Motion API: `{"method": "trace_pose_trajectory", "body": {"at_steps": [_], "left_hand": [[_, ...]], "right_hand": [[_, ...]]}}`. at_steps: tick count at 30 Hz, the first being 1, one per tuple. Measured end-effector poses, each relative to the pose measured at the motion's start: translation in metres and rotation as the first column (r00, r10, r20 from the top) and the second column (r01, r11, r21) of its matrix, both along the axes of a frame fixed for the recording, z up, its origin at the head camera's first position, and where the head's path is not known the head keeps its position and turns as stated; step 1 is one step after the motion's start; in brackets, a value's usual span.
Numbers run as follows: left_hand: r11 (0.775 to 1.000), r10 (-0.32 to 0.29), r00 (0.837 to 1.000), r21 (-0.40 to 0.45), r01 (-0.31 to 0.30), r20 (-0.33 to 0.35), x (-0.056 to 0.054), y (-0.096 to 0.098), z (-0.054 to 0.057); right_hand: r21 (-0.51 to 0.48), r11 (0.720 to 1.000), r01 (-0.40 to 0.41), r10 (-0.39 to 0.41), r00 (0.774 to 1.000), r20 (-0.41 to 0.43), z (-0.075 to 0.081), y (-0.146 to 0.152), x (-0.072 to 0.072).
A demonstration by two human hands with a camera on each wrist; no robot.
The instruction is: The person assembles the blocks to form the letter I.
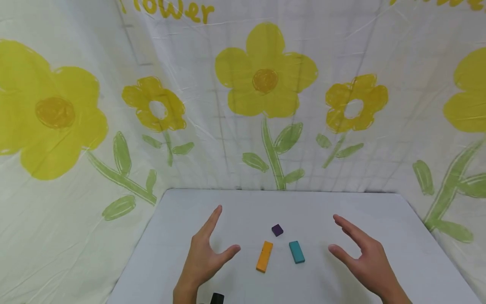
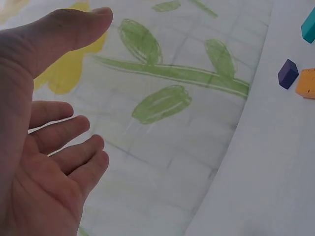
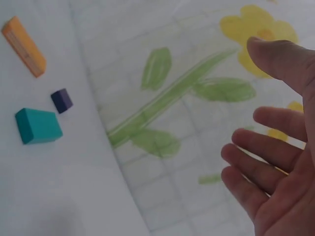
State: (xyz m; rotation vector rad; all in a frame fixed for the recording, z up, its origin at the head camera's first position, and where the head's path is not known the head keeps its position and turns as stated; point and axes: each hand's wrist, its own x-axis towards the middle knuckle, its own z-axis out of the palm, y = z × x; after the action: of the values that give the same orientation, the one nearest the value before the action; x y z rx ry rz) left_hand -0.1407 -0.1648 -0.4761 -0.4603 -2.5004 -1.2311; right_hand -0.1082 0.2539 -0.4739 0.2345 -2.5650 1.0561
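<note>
Three small blocks lie apart on the white table [image 1: 228, 287]. The orange block [image 1: 264, 256] is long and narrow, the teal block [image 1: 297, 252] is shorter, and the small purple block [image 1: 277, 230] sits farther back between them. My left hand [image 1: 205, 255] hovers to the left of the orange block, thumb and fingers spread wide with nothing in them. On the other side, to the right of the teal block, my right hand [image 1: 366, 259] is held up in the same way, its palm bare in the right wrist view.
A white curtain [image 1: 205, 147] painted with yellow flowers and green leaves hangs behind the table's back edge and along both sides. At the bottom edge of the head view, a small black object [image 1: 217, 298] shows beside my left wrist.
</note>
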Motion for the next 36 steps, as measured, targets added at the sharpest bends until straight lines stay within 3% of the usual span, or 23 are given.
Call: {"method": "trace_pose_trajectory", "body": {"at_steps": [5,12,17,21,28,36], "left_hand": [[0.992,-0.123,0.992,0.031,0.122,0.03,-0.005,0.001,0.005],[0.964,-0.267,0.963,0.007,0.267,0.036,-0.015,0.003,0.014],[0.94,-0.339,0.939,-0.031,0.341,0.046,-0.023,0.005,0.016],[0.923,-0.377,0.92,-0.047,0.383,0.105,-0.028,0.005,0.015],[0.878,-0.462,0.862,-0.034,0.478,0.21,-0.035,0.008,0.011],[0.839,-0.518,0.791,0.015,0.544,0.325,-0.043,0.013,0.001]], "right_hand": [[-0.028,0.996,-0.08,0.08,0.997,-0.02,0.002,0.002,-0.008],[-0.016,0.988,-0.154,0.154,0.988,0.007,0.004,0.005,-0.02],[-0.017,0.979,-0.202,0.202,0.979,0.013,0.006,0.007,-0.028],[-0.035,0.972,-0.232,0.233,0.972,0.029,0.004,0.007,-0.033],[0.02,0.973,-0.228,0.228,0.973,0.036,-0.001,0.003,-0.041],[0.088,0.97,-0.224,0.22,0.974,0.057,-0.009,-0.001,-0.048]]}}
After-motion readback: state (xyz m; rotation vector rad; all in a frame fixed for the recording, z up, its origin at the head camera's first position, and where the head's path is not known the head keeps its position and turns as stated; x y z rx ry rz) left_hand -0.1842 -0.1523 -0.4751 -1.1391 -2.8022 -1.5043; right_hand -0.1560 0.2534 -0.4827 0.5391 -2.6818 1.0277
